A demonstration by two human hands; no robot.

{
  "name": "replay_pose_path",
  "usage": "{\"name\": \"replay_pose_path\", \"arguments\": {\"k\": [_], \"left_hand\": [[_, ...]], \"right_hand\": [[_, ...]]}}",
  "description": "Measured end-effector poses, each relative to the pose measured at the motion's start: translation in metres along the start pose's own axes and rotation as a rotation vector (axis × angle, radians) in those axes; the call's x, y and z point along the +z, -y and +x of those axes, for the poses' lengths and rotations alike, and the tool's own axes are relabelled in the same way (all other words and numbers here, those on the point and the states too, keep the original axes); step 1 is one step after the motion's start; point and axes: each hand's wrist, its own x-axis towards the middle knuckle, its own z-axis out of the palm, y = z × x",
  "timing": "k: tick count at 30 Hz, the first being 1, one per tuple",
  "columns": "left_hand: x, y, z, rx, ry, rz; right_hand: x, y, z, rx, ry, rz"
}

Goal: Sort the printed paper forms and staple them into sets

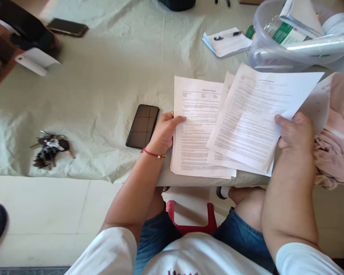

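Note:
Printed sheets are split between my two hands over the near edge of the table. My left hand grips the left edge of one stack of papers, thumb on top and fingers beneath. In my right hand, another few papers are pinched at their right edge, fanned and tilted. These overlap the right side of the left stack. A black smartphone lies face up just left of my left hand. Beside my right wrist sits a crumpled pink cloth.
A clear plastic tub with a bottle, papers and a roll stands at the back right. Near it lies a small paper pad with pens. Keys rest at the left; another phone is farther back. A red stool is below me.

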Motion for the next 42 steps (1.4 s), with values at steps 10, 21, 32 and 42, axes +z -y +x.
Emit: {"name": "replay_pose_path", "arguments": {"k": [10, 21, 32, 42], "left_hand": [[0.001, -0.001, 0.003, -0.006, -0.020, 0.018], [0.000, -0.001, 0.005, 0.022, -0.066, 0.018], [-0.002, 0.006, 0.010, 0.124, -0.043, -0.018], [0.001, -0.001, 0.007, 0.050, -0.078, 0.035]], "right_hand": [[-0.010, -0.017, 0.039, -0.231, -0.134, 0.207], [0.006, 0.009, 0.007, -0.384, 0.012, 0.238], [0.026, 0.040, -0.068, -0.196, 0.427, 0.074], [0.031, 0.035, -0.038, -0.427, 0.197, 0.194]]}}
